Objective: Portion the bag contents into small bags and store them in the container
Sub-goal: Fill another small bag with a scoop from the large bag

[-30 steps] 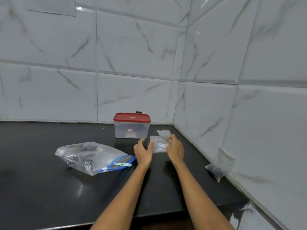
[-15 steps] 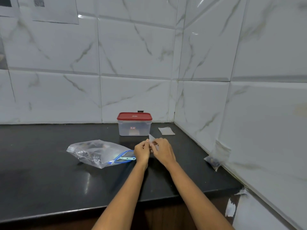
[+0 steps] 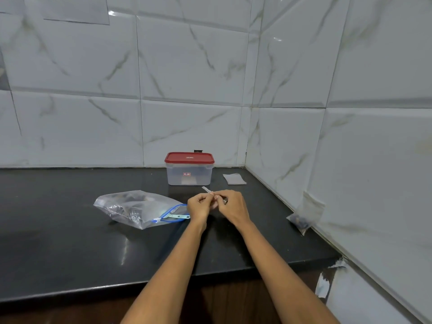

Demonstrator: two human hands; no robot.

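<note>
A large clear zip bag (image 3: 134,208) with a blue slider and dark contents lies on the black counter (image 3: 58,242), left of my hands. My left hand (image 3: 199,206) and my right hand (image 3: 230,206) meet above the counter and pinch one small clear bag (image 3: 207,190) between their fingertips; only its upper edge shows. Behind them stands a clear container (image 3: 189,175) with its red lid shut. A flat stack of small empty bags (image 3: 234,178) lies to its right. A small filled bag (image 3: 305,215) leans against the right wall.
White marble-look tiles form the back wall and the right wall, which meet in a corner behind the container. The counter's front edge runs below my forearms, with dark wood underneath. Papers hang on the wall at the upper left.
My hands lifted one small bag off the stack and drew it toward me, closing together on it. The view has pulled back and shifted left.
</note>
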